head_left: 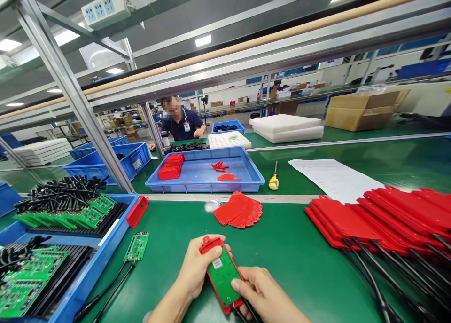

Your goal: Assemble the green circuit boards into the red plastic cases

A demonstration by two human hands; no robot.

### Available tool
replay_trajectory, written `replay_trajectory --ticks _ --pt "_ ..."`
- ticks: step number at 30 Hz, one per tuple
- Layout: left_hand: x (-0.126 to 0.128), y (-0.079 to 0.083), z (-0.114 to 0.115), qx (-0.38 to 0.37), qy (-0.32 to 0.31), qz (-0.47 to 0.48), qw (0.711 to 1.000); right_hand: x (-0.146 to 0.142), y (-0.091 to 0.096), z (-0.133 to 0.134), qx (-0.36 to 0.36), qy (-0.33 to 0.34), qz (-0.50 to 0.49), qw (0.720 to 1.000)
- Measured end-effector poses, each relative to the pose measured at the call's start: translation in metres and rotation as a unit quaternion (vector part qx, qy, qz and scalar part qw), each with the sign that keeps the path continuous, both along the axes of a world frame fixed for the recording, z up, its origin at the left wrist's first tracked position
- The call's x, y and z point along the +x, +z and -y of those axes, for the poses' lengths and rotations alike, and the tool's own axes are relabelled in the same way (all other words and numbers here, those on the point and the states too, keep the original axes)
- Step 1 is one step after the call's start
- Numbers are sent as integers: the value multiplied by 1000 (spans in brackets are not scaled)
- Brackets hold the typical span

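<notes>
Both my hands hold a red plastic case (211, 244) with a green circuit board (222, 275) seated inside it, low over the green mat. My left hand (193, 269) grips the case's left edge, thumb resting on the board near a small white label. My right hand (262, 292) pinches the case's lower right end, where black cables come out. A fan of thin red covers (239, 212) lies just beyond the case.
A blue tray (88, 271) of green boards and black cables sits at left, one loose board (137, 246) beside it. Assembled red cases (380, 219) with cables are stacked at right. A blue bin (246, 179), yellow screwdriver (274, 181) and paper (334, 177) lie ahead. A person works opposite.
</notes>
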State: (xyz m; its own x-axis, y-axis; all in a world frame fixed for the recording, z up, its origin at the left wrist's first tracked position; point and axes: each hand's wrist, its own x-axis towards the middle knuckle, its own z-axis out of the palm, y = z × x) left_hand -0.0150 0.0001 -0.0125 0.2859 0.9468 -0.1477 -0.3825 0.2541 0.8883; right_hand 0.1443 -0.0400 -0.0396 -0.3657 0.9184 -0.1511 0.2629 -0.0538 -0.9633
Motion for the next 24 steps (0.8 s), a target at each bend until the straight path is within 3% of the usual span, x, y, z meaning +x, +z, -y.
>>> replay_trajectory --ticks 5,9,12,14,17,19,21,24 --pt "1 -7 3 20 27 -27 999 0 -4 3 39 -9 46 998" --pt "-1 -1 4 9 31 -17 999 -1 5 2 -6 -1 -23 1000" --pt "-1 9 2 -48 -26 100 993 -3 17 -2 -73 39 -155 984" --pt "4 15 1 -85 -84 195 973 -4 24 -7 -110 54 -212 970" --pt "17 19 -5 -114 -94 258 955 -6 31 -17 -113 46 -188 974" --pt "24 17 -10 -103 -48 284 952 -5 32 -24 -38 27 -81 996" --pt "26 14 -16 -72 7 316 946 -2 32 -29 115 -34 77 990" --pt "21 6 -22 -41 88 345 934 0 27 -29 379 -82 228 893"
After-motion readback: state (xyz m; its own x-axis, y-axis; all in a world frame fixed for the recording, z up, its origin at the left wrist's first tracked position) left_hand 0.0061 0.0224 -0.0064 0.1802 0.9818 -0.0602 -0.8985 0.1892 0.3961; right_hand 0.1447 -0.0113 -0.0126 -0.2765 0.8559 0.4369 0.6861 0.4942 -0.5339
